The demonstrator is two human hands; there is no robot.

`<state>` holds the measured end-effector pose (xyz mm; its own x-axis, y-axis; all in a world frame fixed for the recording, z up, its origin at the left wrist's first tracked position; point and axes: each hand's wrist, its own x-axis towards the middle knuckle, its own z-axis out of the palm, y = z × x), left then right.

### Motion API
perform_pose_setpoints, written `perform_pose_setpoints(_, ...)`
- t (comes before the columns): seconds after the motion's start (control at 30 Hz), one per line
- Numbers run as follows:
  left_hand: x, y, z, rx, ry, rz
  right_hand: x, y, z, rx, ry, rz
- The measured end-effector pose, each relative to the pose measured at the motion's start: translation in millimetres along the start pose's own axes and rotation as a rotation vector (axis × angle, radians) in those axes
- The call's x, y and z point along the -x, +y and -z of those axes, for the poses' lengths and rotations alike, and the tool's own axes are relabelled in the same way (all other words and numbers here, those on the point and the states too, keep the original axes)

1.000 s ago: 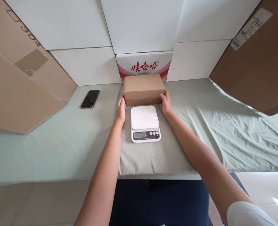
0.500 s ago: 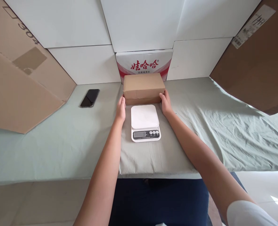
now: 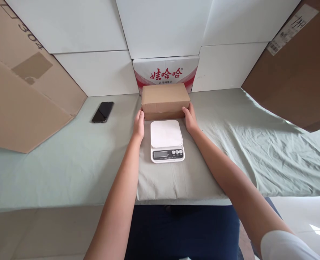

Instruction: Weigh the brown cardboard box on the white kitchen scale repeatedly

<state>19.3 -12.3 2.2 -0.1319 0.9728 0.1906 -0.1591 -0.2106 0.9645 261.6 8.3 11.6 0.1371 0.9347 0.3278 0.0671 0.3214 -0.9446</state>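
Note:
A closed brown cardboard box (image 3: 165,100) sits behind the kitchen scale, held between both my hands. My left hand (image 3: 139,123) presses against its left end, thumb upward, the other fingers mostly hidden. On the right end is my right hand (image 3: 189,116), its thumb on the front face and its fingers along the side. The white digital kitchen scale (image 3: 166,134) lies between my wrists, its dark panel and buttons facing me. Its display shows no readable digits, and nothing rests on its platform.
A black phone (image 3: 102,112) lies on the green cloth (image 3: 67,162) at left. Large cardboard panels (image 3: 29,97) flank the left, with another brown carton (image 3: 292,72) at right. Behind the box stands a white and red printed carton (image 3: 165,68) against white panels (image 3: 165,29).
Hardly anything differs. The view has shifted very slightly; both hands stay on the cardboard box, and the scale and phone keep their places.

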Motion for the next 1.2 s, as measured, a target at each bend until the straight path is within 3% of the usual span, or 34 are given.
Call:
perform_pose_setpoints(0.63,-2.9,-7.4,0.7,-0.005,-0.035,-0.063,4.0,0.1,-3.6,0.091,-0.054,0.003)
perform_pose_setpoints(0.77,-3.4,-8.6,4.2,-0.042,-0.009,-0.084,6.5,-1.4,-6.1,0.101,-0.054,0.059)
perform_pose_setpoints(0.87,1.8,-0.1,5.3,-0.043,-0.012,-0.132,9.2,-9.0,-4.3,0.129,-0.079,0.181)
perform_pose_setpoints(1.0,26.0,24.8,7.1,-0.036,-0.069,-0.218,20.3,-31.0,3.0,0.133,-0.115,0.329)
perform_pose_setpoints(1.2,100.4,45.5,15.6,-0.054,-0.038,-0.278,74.9,-54.2,14.0,0.079,-0.133,0.359)
